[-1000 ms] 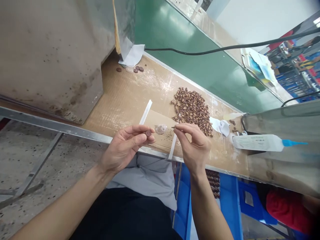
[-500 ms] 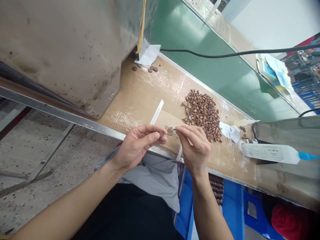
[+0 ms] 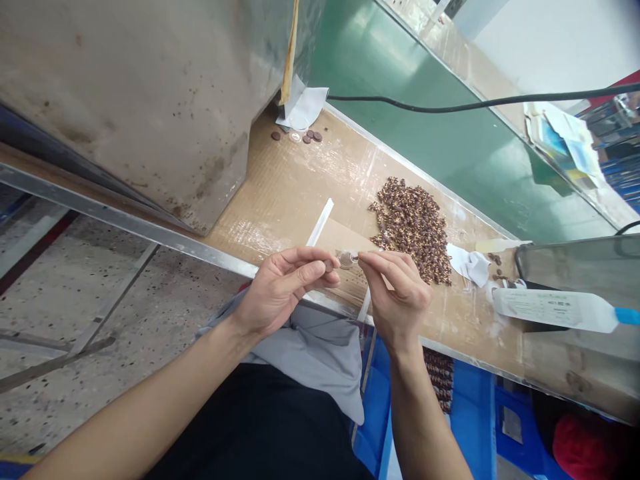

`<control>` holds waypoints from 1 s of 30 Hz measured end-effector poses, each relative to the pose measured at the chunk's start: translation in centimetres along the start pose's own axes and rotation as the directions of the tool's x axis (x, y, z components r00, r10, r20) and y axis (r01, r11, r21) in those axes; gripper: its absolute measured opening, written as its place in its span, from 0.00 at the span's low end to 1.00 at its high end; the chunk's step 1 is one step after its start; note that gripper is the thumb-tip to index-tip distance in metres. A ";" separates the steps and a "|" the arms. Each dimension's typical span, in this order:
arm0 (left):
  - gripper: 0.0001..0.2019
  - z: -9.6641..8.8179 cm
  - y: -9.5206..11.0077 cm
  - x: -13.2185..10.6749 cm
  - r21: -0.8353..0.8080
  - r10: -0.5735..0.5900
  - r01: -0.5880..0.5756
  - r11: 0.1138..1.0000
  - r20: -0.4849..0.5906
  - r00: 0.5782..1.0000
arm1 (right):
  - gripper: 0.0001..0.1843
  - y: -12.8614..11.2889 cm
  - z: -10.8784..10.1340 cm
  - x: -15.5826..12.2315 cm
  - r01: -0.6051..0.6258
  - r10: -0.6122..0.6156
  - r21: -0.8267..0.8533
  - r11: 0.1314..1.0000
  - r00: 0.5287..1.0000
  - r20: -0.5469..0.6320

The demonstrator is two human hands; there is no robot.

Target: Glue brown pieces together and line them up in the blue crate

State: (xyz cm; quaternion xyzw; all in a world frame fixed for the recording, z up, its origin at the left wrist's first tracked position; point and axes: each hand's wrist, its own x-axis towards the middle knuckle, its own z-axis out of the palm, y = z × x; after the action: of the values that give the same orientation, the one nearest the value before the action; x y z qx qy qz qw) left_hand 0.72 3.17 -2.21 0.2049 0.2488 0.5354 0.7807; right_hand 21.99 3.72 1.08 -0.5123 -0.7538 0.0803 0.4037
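My left hand (image 3: 281, 288) is closed in a pinch on a small round brown disc (image 3: 329, 265), which shows between thumb and fingertips. Opposite it, my right hand (image 3: 399, 295) pinches the edge of a small clear round piece (image 3: 347, 259); a dark bit shows at the fingertips. The clear piece sits close to the left fingertips, and I cannot tell whether it touches them. Both hands are held above the front edge of a cardboard-covered bench (image 3: 280, 193). Just beyond my right hand lies a heap of small brown and gold pieces (image 3: 415, 227).
Several brown discs (image 3: 313, 136) lie by a white paper (image 3: 309, 110) at the back. On the right are a crumpled white cloth (image 3: 475, 267) and a blue-tipped bottle (image 3: 555, 309). A metal box (image 3: 150, 100) stands left. A blue crate (image 3: 473, 413) sits below the bench.
The whole view has shifted slightly, so bench and heap appear a little further right. Both hands keep their pinches, with the clear piece still between them.
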 end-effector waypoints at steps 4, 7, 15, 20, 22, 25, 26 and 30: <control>0.07 0.1 0.0 0.0 -0.022 -0.003 0.003 1.000 0.002 1.000 | 0.13 0.0 0.0 0.0 -0.005 0.005 0.007 1.000 1.000 -0.004; 0.08 0.1 0.1 0.0 -0.047 -0.013 0.013 0.999 -0.003 1.000 | 0.13 -0.1 0.1 0.0 -0.013 0.013 0.007 1.000 1.000 -0.008; 0.08 0.1 0.1 0.0 -0.019 -0.010 0.010 1.000 -0.009 1.000 | 0.12 -0.1 0.1 0.1 -0.023 0.022 -0.012 1.000 0.999 -0.039; 0.07 0.1 0.0 0.0 0.005 -0.003 0.003 1.000 -0.002 1.000 | 0.11 -0.1 0.2 0.3 -0.002 0.001 -0.038 0.999 1.000 -0.032; 0.07 0.1 0.0 0.0 0.003 -0.003 0.003 1.000 0.000 1.000 | 0.11 -0.1 0.3 0.3 0.006 -0.006 -0.041 0.999 1.000 -0.012; 0.07 0.2 0.1 0.0 0.002 -0.005 0.005 1.000 -0.007 1.000 | 0.11 -0.1 0.4 0.3 0.003 -0.004 -0.039 0.999 1.000 -0.019; 0.07 0.2 0.1 0.0 0.002 -0.006 0.006 1.000 -0.010 1.000 | 0.11 -0.1 0.4 0.3 0.001 -0.003 -0.040 0.999 1.000 -0.030; 0.07 0.3 0.2 0.0 -0.007 -0.011 0.011 1.000 -0.014 1.000 | 0.11 -0.1 0.4 0.3 0.003 -0.005 -0.049 0.999 1.000 -0.024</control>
State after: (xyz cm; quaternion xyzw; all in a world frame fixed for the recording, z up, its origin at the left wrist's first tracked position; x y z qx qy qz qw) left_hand 0.71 3.23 -1.85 0.1970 0.2537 0.5334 0.7825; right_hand 21.61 4.00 1.05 -0.5215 -0.7516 0.0547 0.4001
